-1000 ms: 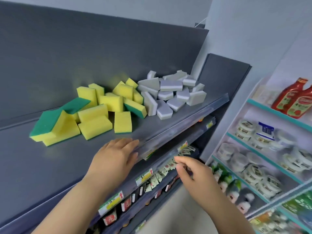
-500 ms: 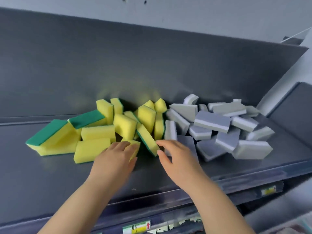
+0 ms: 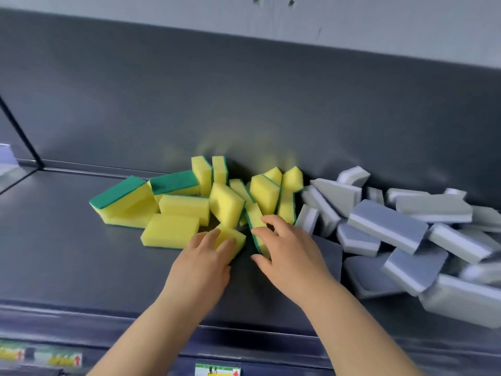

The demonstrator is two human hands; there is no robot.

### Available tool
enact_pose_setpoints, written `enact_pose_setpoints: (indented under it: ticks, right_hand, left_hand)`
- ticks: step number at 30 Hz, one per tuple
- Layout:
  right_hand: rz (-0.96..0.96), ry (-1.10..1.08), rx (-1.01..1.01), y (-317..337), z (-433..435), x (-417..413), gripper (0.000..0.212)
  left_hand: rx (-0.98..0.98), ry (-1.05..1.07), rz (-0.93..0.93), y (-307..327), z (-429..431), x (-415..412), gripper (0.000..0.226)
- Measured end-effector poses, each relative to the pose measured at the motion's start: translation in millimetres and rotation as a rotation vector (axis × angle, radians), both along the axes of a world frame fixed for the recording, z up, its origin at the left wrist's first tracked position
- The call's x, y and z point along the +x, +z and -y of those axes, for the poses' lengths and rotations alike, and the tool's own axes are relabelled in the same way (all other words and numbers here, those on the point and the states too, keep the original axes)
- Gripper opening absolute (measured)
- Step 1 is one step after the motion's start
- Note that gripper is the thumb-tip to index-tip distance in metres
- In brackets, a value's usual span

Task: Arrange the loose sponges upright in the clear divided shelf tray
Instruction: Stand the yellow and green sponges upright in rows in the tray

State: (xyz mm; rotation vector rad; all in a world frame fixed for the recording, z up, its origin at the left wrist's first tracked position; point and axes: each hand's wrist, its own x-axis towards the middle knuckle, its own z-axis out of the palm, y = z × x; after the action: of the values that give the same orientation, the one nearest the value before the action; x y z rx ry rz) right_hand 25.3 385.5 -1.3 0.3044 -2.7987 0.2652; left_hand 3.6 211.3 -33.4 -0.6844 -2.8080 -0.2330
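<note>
left hand lay open, fingers straight, on a flat yellow sponge on the shelf. right hand pinched a tilted sponge, thumb and fingers round it. just behind, the yellow pile leaned loosely, so pulling that one out could have toppled its neighbours. the grey pile sprawled toward the front on the right, and a nudge might have slid some off.

I get one view, from the wearer's head: facing forward and down onto the dark shelf, close in, sponges mid-frame, left hand and right hand entering from the bottom edge. The right side smears, perhaps lens blur.
</note>
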Motion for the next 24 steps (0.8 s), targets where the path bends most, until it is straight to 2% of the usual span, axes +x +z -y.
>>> enact_pose_setpoints:
  ticks: [3,5,8,12,17,20,24]
  right_hand:
    - [-0.042,-0.047,-0.077,-6,3,-2,0.033]
    - [-0.084,-0.058,-0.153,-10,3,-2,0.027]
    - [-0.141,-0.098,-0.334,-11,2,-2,0.032]
    - [-0.209,-0.137,-0.650,2,0,7,0.041]
    - [-0.174,-0.154,-1.017,12,-12,22,0.043]
    - [-0.211,-0.158,-1.000,11,-19,27,0.039]
    - [-0.240,-0.114,-0.935,11,-22,36,0.033]
  left_hand:
    - [0.036,0.009,0.029,1,-3,2,0.056]
    - [0.059,0.020,0.046,1,-5,4,0.043]
    - [0.108,0.039,0.049,2,-9,5,0.029]
    - [0.176,0.131,0.175,7,-13,4,0.052]
    - [0.252,0.138,0.253,18,-15,5,0.066]
    - [0.277,0.143,0.205,21,-16,9,0.075]
    - [0.465,0.124,0.219,22,-14,13,0.084]
